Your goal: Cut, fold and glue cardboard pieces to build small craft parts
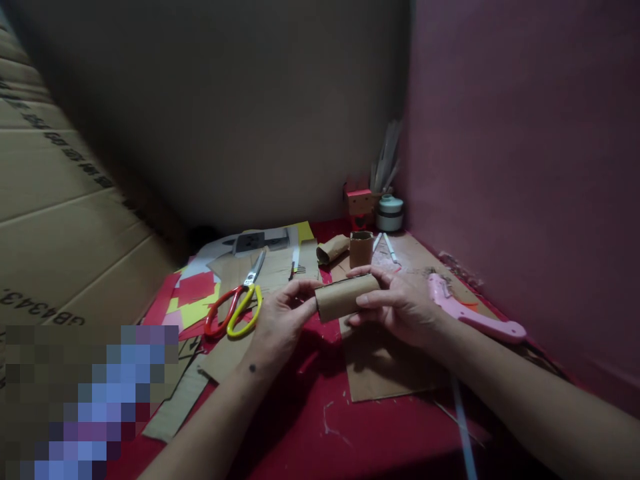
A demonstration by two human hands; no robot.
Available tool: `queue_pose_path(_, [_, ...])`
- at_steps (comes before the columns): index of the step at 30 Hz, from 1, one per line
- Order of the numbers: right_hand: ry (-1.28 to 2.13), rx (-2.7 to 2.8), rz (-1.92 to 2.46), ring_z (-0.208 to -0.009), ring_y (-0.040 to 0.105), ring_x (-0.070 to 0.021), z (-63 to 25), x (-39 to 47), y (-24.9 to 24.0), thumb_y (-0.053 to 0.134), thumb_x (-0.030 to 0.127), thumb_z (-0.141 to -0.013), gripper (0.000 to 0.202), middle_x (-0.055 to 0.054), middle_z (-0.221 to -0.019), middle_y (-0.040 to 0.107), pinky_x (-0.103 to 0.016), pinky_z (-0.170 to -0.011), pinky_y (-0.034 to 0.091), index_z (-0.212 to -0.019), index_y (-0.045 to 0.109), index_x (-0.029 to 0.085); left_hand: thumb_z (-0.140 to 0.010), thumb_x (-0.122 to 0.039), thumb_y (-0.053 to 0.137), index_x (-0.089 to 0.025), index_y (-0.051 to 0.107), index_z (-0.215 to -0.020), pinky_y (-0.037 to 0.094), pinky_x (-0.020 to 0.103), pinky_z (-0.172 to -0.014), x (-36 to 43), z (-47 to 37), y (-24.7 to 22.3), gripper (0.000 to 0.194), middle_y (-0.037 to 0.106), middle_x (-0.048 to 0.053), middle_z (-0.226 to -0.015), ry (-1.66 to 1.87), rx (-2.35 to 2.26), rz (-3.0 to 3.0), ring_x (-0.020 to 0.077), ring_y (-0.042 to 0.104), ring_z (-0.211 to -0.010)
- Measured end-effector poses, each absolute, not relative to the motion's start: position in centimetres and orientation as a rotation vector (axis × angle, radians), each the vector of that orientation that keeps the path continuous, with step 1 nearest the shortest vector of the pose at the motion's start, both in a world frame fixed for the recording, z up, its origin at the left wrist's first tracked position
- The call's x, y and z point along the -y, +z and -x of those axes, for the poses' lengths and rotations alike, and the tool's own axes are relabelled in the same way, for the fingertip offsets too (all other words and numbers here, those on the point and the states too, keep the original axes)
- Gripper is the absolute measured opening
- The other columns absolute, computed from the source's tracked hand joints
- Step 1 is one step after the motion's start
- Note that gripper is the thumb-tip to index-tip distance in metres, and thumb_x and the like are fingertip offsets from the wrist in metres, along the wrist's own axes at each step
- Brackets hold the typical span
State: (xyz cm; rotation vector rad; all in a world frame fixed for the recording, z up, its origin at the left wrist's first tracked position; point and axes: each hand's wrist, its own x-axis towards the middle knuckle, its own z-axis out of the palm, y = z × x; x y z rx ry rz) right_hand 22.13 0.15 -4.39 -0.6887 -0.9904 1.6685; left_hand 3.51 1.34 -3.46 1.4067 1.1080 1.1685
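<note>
Between my two hands lies a brown cardboard tube (340,298), held nearly level above the table. My left hand (290,310) pinches its left end, thumb in front and fingers behind. At the other end, my right hand (395,303) has its thumb and fingers closed around the tube. Just behind it stand a short upright cardboard tube (361,249) and a curled cardboard piece (334,249) on its side. Scissors (243,307) with one red and one yellow handle rest left of my left hand. A flat cardboard sheet (385,373) lies beneath my right hand.
A pink glue gun (473,319) lies by my right forearm. Coloured paper (195,290) and cardboard scraps cover the left. At the back are a small box figure (359,205) and a pale green jar (389,215). A large carton (60,200) and a wall (525,167) flank the table.
</note>
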Motion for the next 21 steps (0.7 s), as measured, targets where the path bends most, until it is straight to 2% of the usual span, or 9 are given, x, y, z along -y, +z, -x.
queue_pose_path(3, [1.673, 0.995, 0.664, -0.083, 0.059, -0.0218, -22.0, 0.0, -4.1, 0.069, 0.004, -0.055, 0.054, -0.007, -0.105, 0.053, -0.033, -0.065, 0.055, -0.104, 0.053, 0.022, -0.066, -0.023, 0.068, -0.016, 0.067, -0.079, 0.04, 0.019, -0.052, -1.6, -3.3, -3.8, 0.015, 0.063, -0.001, -0.068, 1.192, -1.141, -1.331, 0.0096, 0.052, -0.058])
queue_pose_path(6, [1.633, 1.018, 0.635, -0.093, 0.056, -0.0231, -21.8, 0.2, -3.8, 0.072, 0.0, -0.05, 0.069, -0.007, -0.116, 0.048, -0.033, -0.068, 0.056, -0.112, 0.05, 0.024, -0.065, -0.023, 0.068, -0.014, 0.066, -0.076, 0.031, 0.016, -0.042, -2.3, -2.8, -4.4, 0.014, 0.055, -0.003, -0.054, 1.153, -1.023, -1.176, 0.0052, 0.042, -0.044])
queue_pose_path(8, [1.618, 1.038, 0.622, -0.093, 0.056, -0.0219, -21.7, 0.3, -3.8, 0.074, 0.002, -0.05, 0.073, -0.006, -0.12, 0.046, -0.032, -0.069, 0.056, -0.113, 0.049, 0.026, -0.061, -0.02, 0.068, -0.012, 0.065, -0.072, 0.025, 0.016, -0.038, -2.7, -2.5, -4.7, 0.013, 0.049, -0.005, -0.048, 1.107, -0.94, -1.103, 0.0031, 0.035, -0.039])
queue_pose_path(14, [1.56, 1.104, 0.663, -0.081, 0.058, -0.0178, -21.5, 0.1, -4.6, 0.077, 0.014, -0.058, 0.057, -0.004, -0.102, 0.053, -0.033, -0.064, 0.057, -0.11, 0.054, 0.025, -0.058, -0.015, 0.068, -0.009, 0.066, -0.071, 0.025, 0.017, -0.038, -2.8, -2.9, -4.9, 0.014, 0.048, -0.004, -0.045, 1.045, -0.917, -1.082, 0.0037, 0.035, -0.037])
queue_pose_path(21, [1.459, 1.134, 0.661, -0.082, 0.058, -0.0162, -21.5, -0.1, -4.9, 0.074, 0.016, -0.064, 0.047, -0.003, -0.094, 0.058, -0.028, -0.063, 0.055, -0.107, 0.055, 0.022, -0.058, -0.015, 0.068, -0.01, 0.065, -0.068, 0.026, 0.018, -0.039, -2.5, -3.2, -5.0, 0.012, 0.05, -0.002, -0.046, 1.032, -0.943, -1.101, 0.0046, 0.037, -0.038])
